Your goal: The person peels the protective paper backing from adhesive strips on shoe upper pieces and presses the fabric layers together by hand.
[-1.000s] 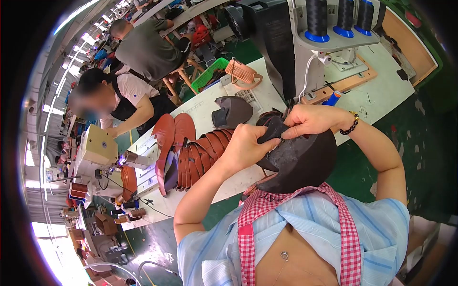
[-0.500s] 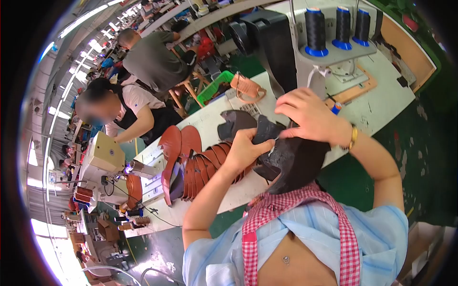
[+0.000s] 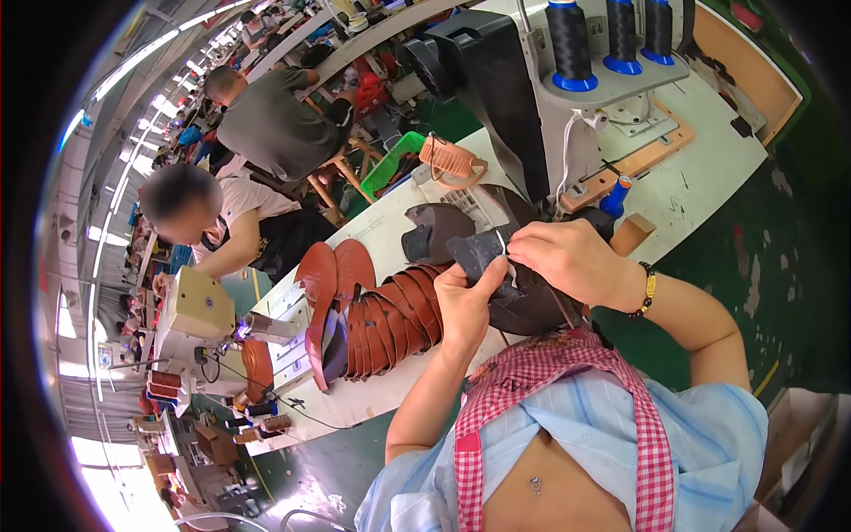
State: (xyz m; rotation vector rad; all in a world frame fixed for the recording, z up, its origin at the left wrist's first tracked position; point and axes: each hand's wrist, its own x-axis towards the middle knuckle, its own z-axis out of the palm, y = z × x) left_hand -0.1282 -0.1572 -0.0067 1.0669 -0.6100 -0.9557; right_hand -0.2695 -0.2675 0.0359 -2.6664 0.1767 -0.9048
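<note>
A dark brown leather piece (image 3: 523,310) lies against the front of the apron, under both hands. My left hand (image 3: 464,306) is closed on its raised dark flap (image 3: 474,253), thumb on top. On the right, my right hand (image 3: 567,262) pinches at a thin white strip (image 3: 503,244) by the flap's edge. The fingertips of both hands nearly meet there. Another dark curved piece (image 3: 439,232) rests on the white table (image 3: 377,208) just beyond. A row of overlapping reddish-brown pieces (image 3: 390,324) lies left of my left hand.
Black thread spools (image 3: 569,49) stand on a sewing machine at the upper right. A blue spool (image 3: 615,197) is near my right hand. A peach-coloured basket-like object (image 3: 452,161) sits on the far edge. A co-worker (image 3: 239,217) sits at another machine (image 3: 197,303) on the left.
My right hand has come down to the white strip, its fingers closing. The dark flap has shifted left and up with my left hand. The white strip now shows more clearly.
</note>
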